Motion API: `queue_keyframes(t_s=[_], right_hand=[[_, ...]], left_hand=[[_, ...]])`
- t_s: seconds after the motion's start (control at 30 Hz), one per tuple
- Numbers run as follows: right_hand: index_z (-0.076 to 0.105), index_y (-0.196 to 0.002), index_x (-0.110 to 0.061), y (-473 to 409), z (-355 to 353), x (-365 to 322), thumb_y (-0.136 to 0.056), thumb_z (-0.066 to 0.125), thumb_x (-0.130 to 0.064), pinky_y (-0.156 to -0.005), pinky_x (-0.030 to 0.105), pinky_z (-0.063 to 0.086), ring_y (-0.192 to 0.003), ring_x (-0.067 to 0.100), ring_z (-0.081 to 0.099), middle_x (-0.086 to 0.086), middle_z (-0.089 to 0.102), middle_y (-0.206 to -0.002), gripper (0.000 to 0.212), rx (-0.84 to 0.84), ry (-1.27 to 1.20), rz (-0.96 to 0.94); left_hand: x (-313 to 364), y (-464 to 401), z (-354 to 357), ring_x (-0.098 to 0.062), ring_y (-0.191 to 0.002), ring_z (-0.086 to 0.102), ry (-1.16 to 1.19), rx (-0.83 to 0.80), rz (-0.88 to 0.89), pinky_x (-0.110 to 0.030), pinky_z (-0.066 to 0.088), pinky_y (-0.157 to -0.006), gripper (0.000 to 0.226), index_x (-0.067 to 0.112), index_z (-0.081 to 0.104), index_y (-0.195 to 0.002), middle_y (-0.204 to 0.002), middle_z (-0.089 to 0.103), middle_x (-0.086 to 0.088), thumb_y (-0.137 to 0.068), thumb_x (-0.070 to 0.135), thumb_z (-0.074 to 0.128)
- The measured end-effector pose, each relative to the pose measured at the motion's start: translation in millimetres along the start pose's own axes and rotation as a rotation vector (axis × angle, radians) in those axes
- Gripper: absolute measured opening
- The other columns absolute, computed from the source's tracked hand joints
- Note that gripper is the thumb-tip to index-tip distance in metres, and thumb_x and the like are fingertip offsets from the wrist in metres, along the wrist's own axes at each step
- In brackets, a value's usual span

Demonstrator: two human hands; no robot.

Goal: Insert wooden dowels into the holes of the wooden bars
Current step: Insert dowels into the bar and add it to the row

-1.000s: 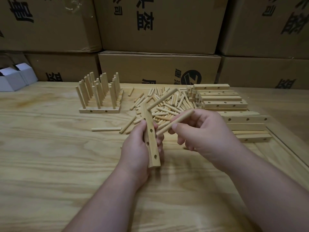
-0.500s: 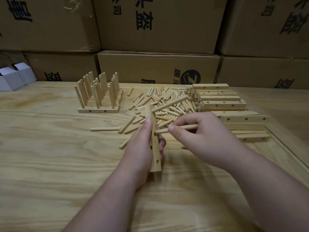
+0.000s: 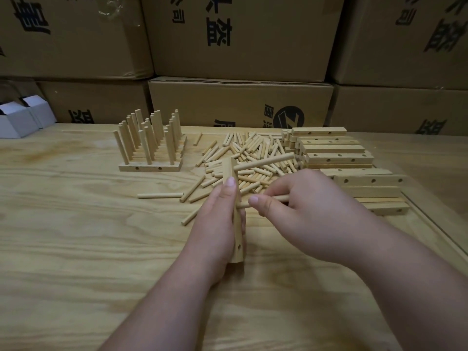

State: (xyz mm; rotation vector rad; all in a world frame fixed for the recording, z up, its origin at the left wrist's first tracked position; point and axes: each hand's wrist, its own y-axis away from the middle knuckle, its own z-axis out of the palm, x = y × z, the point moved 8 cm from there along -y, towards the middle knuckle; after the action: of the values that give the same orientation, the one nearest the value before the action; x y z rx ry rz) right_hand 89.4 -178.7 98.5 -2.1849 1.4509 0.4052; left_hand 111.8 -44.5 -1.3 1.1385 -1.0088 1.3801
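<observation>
Left hand (image 3: 215,224) grips pale holed bar (image 3: 236,224); right hand (image 3: 311,214) pinches dowel (image 3: 278,198).

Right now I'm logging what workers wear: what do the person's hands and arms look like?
Both arms are bare up to the frame edge: no sleeves show. The left hand and right hand wear no gloves, rings, watch or bands. Fingernails are short and unpainted.
</observation>
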Motion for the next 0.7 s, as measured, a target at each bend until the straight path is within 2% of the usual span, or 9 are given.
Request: queue_keyframes(t_s=[0.03, 0.07, 0.13, 0.2, 0.27, 0.3, 0.4, 0.53, 0.7], right_hand=[[0.067, -0.073, -0.039, 0, 1, -2, -0.094, 0.054, -0.057, -0.064, 0.038, 0.059, -0.069, 0.008, 0.067, -0.003, 0.074, -0.075, 0.031, 0.0, 0.017, -0.011], [0.068, -0.073, -0.038, 0, 2, -2, -0.094, 0.053, -0.057, -0.064, 0.039, 0.06, -0.07, 0.009, 0.068, -0.002, 0.074, -0.076, 0.032, -0.007, 0.016, -0.014], [0.07, -0.074, -0.036, -2, 6, 5, -0.093, 0.054, -0.059, -0.069, 0.04, 0.06, -0.073, 0.01, 0.069, -0.002, 0.075, -0.079, 0.033, -0.035, -0.053, 0.021], [0.075, -0.079, -0.037, -3, 10, 15, -0.091, 0.056, -0.06, -0.075, 0.035, 0.059, -0.079, 0.004, 0.068, -0.009, 0.075, -0.084, 0.032, -0.052, -0.158, 0.075], [0.076, -0.08, -0.042, -4, 13, 20, -0.089, 0.059, -0.06, -0.074, 0.026, 0.055, -0.084, -0.006, 0.063, -0.023, 0.072, -0.085, 0.026, -0.06, -0.238, 0.096], [0.075, -0.08, -0.044, -4, 14, 21, -0.089, 0.059, -0.06, -0.072, 0.024, 0.052, -0.084, -0.01, 0.061, -0.028, 0.07, -0.085, 0.024, -0.068, -0.259, 0.095], [0.076, -0.08, -0.047, -5, 11, 21, -0.088, 0.063, -0.058, -0.068, 0.022, 0.047, -0.083, -0.015, 0.059, -0.035, 0.067, -0.083, 0.018, -0.093, -0.261, 0.081], [0.074, -0.083, -0.055, -4, -3, 21, -0.082, 0.068, -0.062, -0.068, 0.02, 0.048, -0.084, -0.01, 0.061, -0.03, 0.07, -0.085, 0.009, -0.117, -0.179, 0.086], [0.075, -0.082, -0.051, -3, -9, 20, -0.081, 0.07, -0.06, -0.064, 0.02, 0.051, -0.08, -0.015, 0.059, -0.03, 0.07, -0.08, 0.011, -0.124, -0.102, 0.08]], left_hand=[[0, 1, 0, -0.042, -0.117, 0.059, -0.004, 0.008, -0.017, -0.064, 0.049, -0.096, 0.082, 0.016, 0.061, -0.123, -0.128, 0.06, -0.025, -0.07, 0.079, 0.054], [0, 2, 0, -0.044, -0.124, 0.051, -0.005, 0.011, -0.028, -0.061, 0.048, -0.098, 0.085, 0.014, 0.058, -0.13, -0.139, 0.05, -0.028, -0.074, 0.077, 0.053], [-2, 1, 0, -0.035, -0.116, 0.054, 0.003, 0.008, -0.06, -0.055, 0.057, -0.086, 0.087, 0.012, 0.054, -0.136, -0.142, 0.049, -0.028, -0.077, 0.075, 0.049], [-6, -1, -4, -0.025, -0.093, 0.07, 0.003, 0.013, -0.085, -0.056, 0.06, -0.072, 0.089, 0.009, 0.054, -0.136, -0.117, 0.069, -0.022, -0.078, 0.076, 0.045], [-9, -4, -6, -0.027, -0.063, 0.068, -0.009, 0.011, -0.086, -0.047, 0.058, -0.058, 0.088, 0.007, 0.056, -0.132, -0.079, 0.072, -0.011, -0.078, 0.076, 0.043], [-9, -4, -6, -0.031, -0.059, 0.063, -0.02, 0.011, -0.08, -0.045, 0.056, -0.058, 0.09, 0.006, 0.057, -0.13, -0.076, 0.069, -0.014, -0.078, 0.078, 0.043], [-7, -3, -4, -0.009, -0.056, 0.059, -0.082, 0.002, -0.022, -0.029, 0.047, -0.053, 0.095, 0.01, 0.059, -0.129, -0.075, 0.065, -0.011, -0.073, 0.084, 0.041], [-4, 1, 5, 0.001, -0.059, 0.062, -0.222, -0.053, 0.021, -0.017, 0.046, -0.052, 0.055, 0.042, 0.068, -0.099, -0.071, 0.067, 0.014, -0.078, 0.082, 0.037], [-4, 2, 8, 0.002, -0.065, 0.062, -0.216, -0.074, 0.027, -0.018, 0.046, -0.058, 0.048, 0.043, 0.066, -0.098, -0.076, 0.067, 0.017, -0.08, 0.078, 0.039]])
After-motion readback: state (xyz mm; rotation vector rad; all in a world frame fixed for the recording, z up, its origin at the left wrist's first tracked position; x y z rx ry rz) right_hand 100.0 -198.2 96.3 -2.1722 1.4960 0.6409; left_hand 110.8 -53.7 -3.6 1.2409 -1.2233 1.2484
